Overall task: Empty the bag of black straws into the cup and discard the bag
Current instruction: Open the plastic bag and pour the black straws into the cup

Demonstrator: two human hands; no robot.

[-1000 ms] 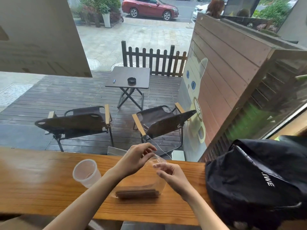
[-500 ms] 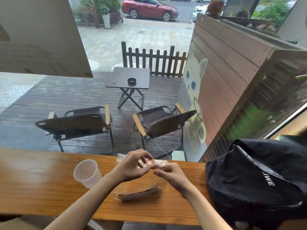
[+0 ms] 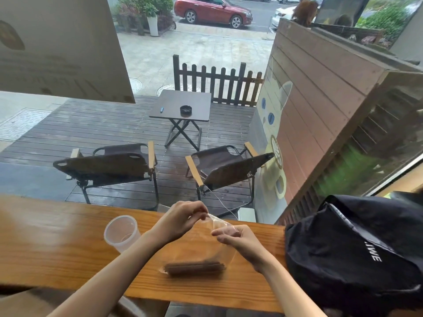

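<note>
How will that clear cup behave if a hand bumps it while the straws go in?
The cup looks thin, translucent and empty, so it is probably very light and would likely slide or tip on the smooth wooden counter. It is taller than wide and narrows toward its base, which favours tipping. Neither the left hand nor the right hand steadies it.

- Left hand [image 3: 180, 217] raised above the surface's far edge, fingertips pinched together, forearm bare.
- Right hand [image 3: 240, 240] just beside it, fingers curled, pinching, wrist angled inward.
</note>
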